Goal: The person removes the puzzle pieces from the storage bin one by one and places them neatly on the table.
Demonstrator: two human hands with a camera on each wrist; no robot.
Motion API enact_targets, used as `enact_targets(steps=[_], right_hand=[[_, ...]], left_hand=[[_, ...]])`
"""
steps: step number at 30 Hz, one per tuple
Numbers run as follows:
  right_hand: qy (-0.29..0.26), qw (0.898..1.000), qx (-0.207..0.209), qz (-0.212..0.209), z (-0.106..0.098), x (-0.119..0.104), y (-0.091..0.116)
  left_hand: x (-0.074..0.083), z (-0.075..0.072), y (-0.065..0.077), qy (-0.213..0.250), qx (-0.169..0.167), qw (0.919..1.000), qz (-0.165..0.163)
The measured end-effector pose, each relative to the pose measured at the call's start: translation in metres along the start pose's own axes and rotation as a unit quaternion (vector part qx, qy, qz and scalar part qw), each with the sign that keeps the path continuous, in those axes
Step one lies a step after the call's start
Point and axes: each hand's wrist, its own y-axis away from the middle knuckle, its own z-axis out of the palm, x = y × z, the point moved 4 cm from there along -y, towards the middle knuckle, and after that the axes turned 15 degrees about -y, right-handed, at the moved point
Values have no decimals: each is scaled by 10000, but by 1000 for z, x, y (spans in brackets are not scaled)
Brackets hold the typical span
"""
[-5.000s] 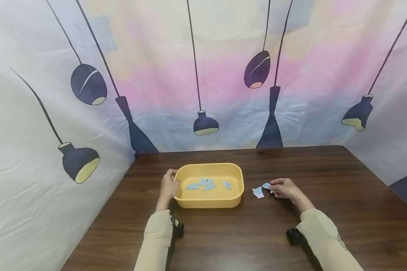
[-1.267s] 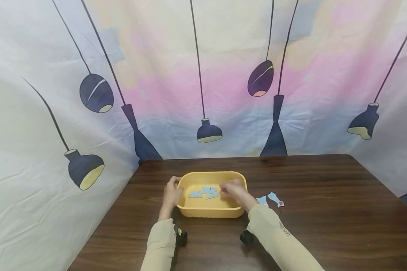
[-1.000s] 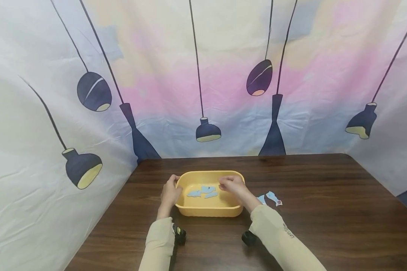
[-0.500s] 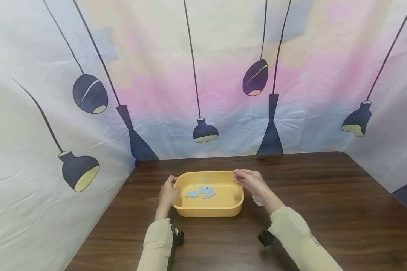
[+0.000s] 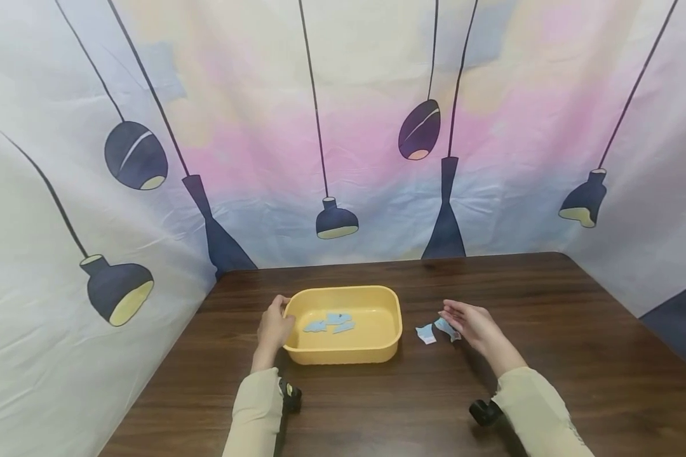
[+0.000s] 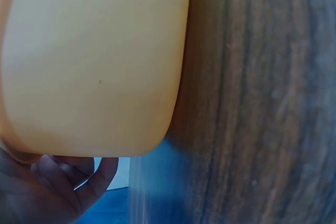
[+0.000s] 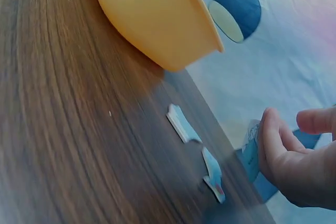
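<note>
A yellow plastic basin (image 5: 343, 357) stands on the table, and several flat, irregular light-blue pieces (image 5: 338, 318) lie inside it. My left hand (image 5: 275, 327) grips the basin's left end; in the left wrist view its curled fingers (image 6: 97, 182) show at the basin wall. Right of the basin, two more light-blue pieces lie on the table: one whole in view (image 5: 425, 334), the other piece (image 5: 446, 328) partly behind my right hand (image 5: 474, 325). That hand is raised over them, pinching a thin light-blue piece (image 7: 251, 153), mostly hidden by the fingers in the right wrist view.
The dark wooden table (image 5: 377, 412) runs back to a fabric backdrop (image 5: 366, 127) printed with hanging lamps. Black wrist devices sit under both forearms, the right one (image 5: 484, 412) just above the tabletop.
My right hand reached into the basin, then came out and moved right over the loose pieces. The light-blue piece at the basin's right side is gone from there. My left hand stays on the basin.
</note>
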Motion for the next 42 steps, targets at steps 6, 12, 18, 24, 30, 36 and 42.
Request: enact_targets(steps=[6,12,18,24,30,36,42], right_hand=[[-576,9983,31,88,-10,-4,4],[-1037,9939,18,361,-19,-2,6],[-1098,9929,212,414,-29,1,5],[-791,9956,326,379,-35,1,2],[-361,9981,322,392,-33,5,-2],[-121,9987,388,304,-34,5,-6],[-38,9987,407,302,-38,4,-9]], left_hand=[[-5,-6,-2,-15,41,10000,-45],[-10,-6,-2,-35,-1,9999,-118],[-13,-2,-2,-80,10,9999,-138],[-10,0,-3,-45,10,9999,-102],[-9,0,-4,-37,19,9999,-113],[-5,1,-4,72,9,10000,-37],[-2,1,0,136,-7,9999,17]])
